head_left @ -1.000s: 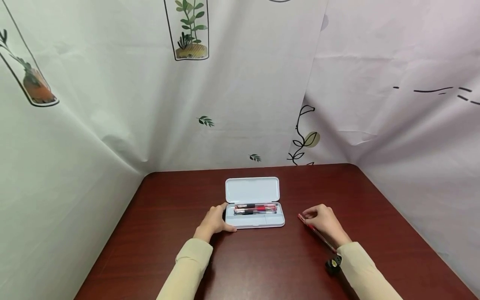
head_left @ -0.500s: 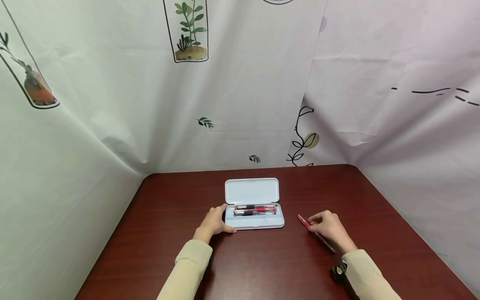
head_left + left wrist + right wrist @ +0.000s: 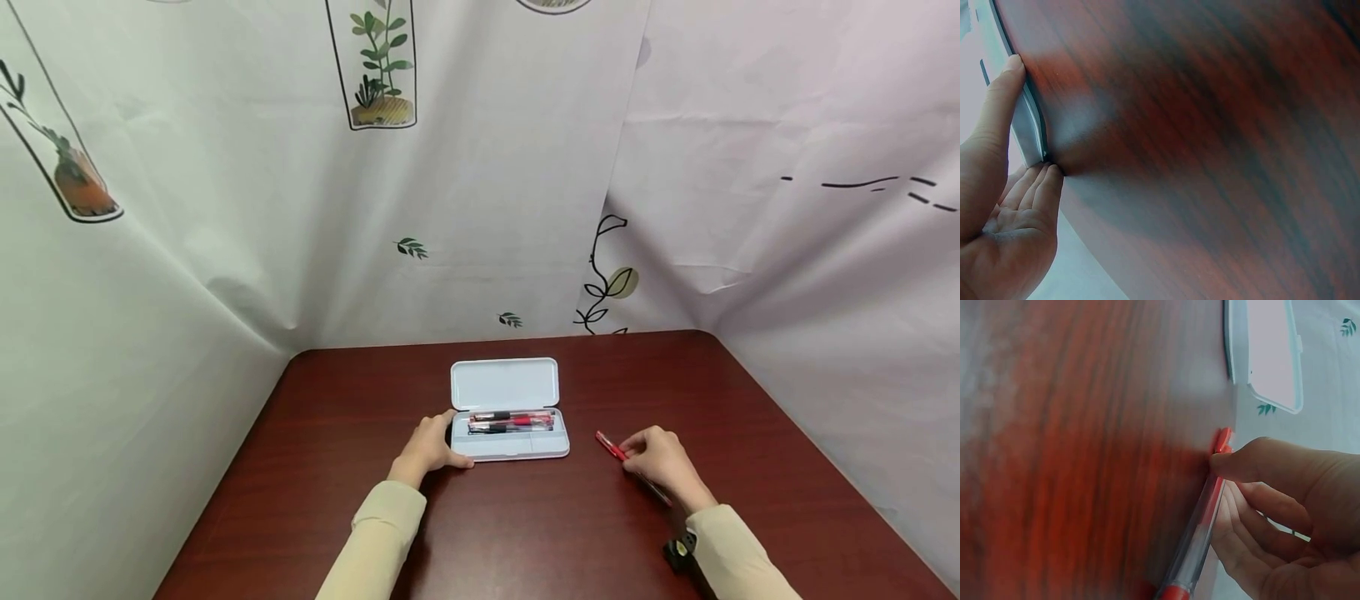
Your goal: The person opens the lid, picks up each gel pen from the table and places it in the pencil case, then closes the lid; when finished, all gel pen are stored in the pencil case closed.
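Red pen [image 3: 628,463]: lies flat on the desk [image 3: 525,533] at lower right of centre in the head view, running diagonally with its red cap end toward the case; well apart from the case.
Right hand [image 3: 662,464]: rests over the pen; in the right wrist view the thumb tip presses the barrel near the clip and the fingers [image 3: 1260,512] curl along its far side. A pinch on the pen, not yet lifted.
Risk, pen: the barrel is round and smooth. A pinch this close to the cap end is judged likely to let it roll or pivot on the desk, or tip once lifted.
Pencil case [image 3: 510,433]: open, lid laid back, at centre of the head view; pens [image 3: 512,419] already fill its upper tray.
Left hand [image 3: 429,446]: holds the case's left end, thumb along the front edge, fingers [image 3: 1038,190] bent against the side.
Risk, case: a light case is judged apt to slide if this hold slackens.
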Motion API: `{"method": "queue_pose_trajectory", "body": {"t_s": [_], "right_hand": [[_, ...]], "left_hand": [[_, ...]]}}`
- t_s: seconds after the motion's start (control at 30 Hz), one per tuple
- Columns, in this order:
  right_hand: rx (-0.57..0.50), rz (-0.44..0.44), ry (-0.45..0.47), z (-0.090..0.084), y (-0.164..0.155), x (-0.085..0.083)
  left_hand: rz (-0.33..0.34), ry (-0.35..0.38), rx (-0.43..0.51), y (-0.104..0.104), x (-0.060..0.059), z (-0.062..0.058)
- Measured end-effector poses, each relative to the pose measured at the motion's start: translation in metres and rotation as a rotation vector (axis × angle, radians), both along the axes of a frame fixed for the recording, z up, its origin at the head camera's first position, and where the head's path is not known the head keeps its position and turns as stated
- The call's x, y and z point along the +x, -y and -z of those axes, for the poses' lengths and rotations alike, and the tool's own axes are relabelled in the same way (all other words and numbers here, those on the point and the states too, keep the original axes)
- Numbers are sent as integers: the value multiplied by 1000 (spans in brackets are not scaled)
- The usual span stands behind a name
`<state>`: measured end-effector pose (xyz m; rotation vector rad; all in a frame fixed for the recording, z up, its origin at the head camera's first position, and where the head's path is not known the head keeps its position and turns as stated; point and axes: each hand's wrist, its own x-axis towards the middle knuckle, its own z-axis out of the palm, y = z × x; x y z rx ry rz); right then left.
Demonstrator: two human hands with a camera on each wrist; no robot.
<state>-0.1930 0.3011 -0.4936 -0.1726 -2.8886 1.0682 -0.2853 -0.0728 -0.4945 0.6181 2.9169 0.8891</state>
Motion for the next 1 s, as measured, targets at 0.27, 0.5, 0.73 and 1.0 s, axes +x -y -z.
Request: {"method": "queue_pose_trajectory", "body": {"t_s": [0.27, 0.5, 0.73, 1.0], "right_hand": [[3, -10, -4, 1, -2, -3], [2, 7, -13, 3, 0, -3], [7, 2, -39, -2, 7, -7], [-8, -7, -75, -11, 16, -17]], "left_hand": [[-2, -9, 5, 0, 0, 1], [-4, 0, -2, -1, 0, 0], [-5, 5, -2, 0, 1, 0], [-3, 5, 2, 0, 1, 1]]}}
